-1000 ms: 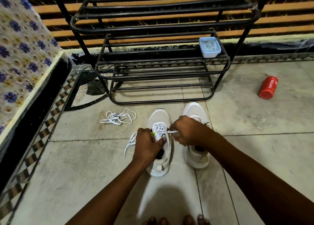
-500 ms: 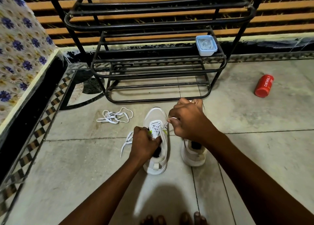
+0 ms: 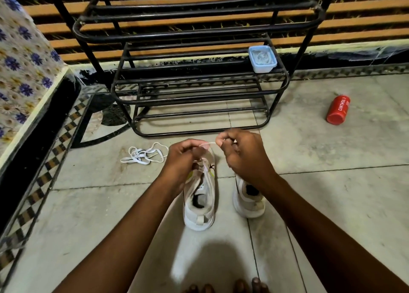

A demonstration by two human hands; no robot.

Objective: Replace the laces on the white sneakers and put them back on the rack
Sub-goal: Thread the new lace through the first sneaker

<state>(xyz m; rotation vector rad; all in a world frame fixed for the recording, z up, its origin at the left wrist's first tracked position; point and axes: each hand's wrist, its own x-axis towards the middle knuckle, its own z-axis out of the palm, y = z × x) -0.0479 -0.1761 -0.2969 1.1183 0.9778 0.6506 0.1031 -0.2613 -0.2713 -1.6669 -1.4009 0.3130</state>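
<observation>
Two white sneakers stand side by side on the floor in front of me. The left sneaker [image 3: 200,202] has a white lace [image 3: 209,143] partly threaded through its eyelets. My left hand [image 3: 184,159] and my right hand [image 3: 242,153] are both raised over its toe, each pinching the lace, which runs taut between them. My right forearm covers the front of the right sneaker [image 3: 249,200]. Loose on the floor to the left lies a bundled white lace [image 3: 143,155]. Just behind the sneakers stands the black metal shoe rack [image 3: 199,80].
A small pale blue lidded box [image 3: 262,58] sits on the rack's right end. A red can [image 3: 338,109] lies on the floor at the right. A floral-covered ledge [image 3: 24,71] borders the left side. My toes [image 3: 225,287] show at the bottom edge.
Both hands have risen from the sneaker's tongue to above its toe, drawing the lace up and taut between them. The lace tail hanging at the shoe's left side is gone from view.
</observation>
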